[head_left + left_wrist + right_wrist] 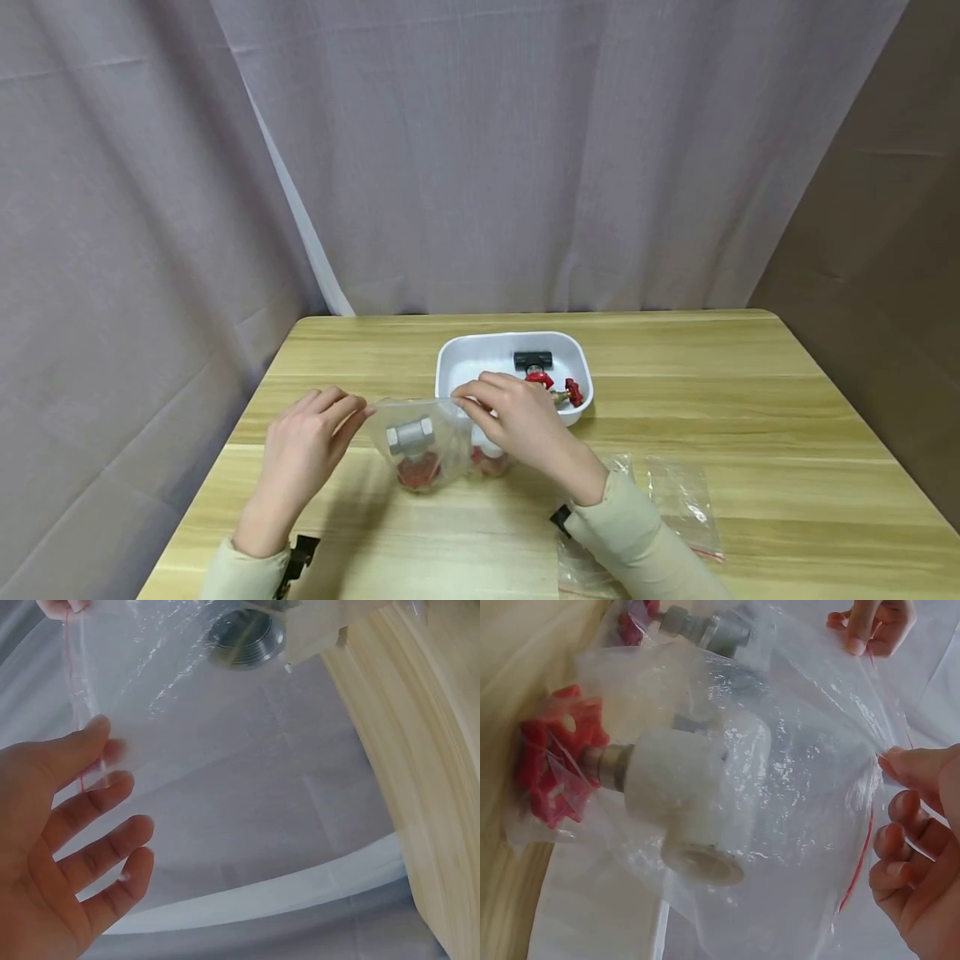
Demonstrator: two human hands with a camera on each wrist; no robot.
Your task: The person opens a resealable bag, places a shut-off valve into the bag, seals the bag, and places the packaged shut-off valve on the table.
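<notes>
My left hand (pixel 300 446) pinches one top corner of a clear zip bag (pixel 382 421) between thumb and fingertips. Inside this bag is a grey metal valve (pixel 410 437) with a red handwheel (pixel 418 472) at the bottom. My right hand (pixel 517 421) pinches the other end of the bag's mouth, holding it stretched between both hands. Right beside it, a second clear bag (pixel 802 847) holds a white plastic valve (pixel 686 776) with a red handwheel (pixel 562 754). Whether the right fingers also grip this second bag, I cannot tell.
Behind the hands stands a white tray (pixel 453 362) containing a black-bodied valve (pixel 533 360) and a brass valve (pixel 558 397), both with red handwheels. Flat clear zip bags (pixel 682 500) lie at the right on the wooden table (pixel 780 417), partly under the right forearm. Grey curtains hang behind.
</notes>
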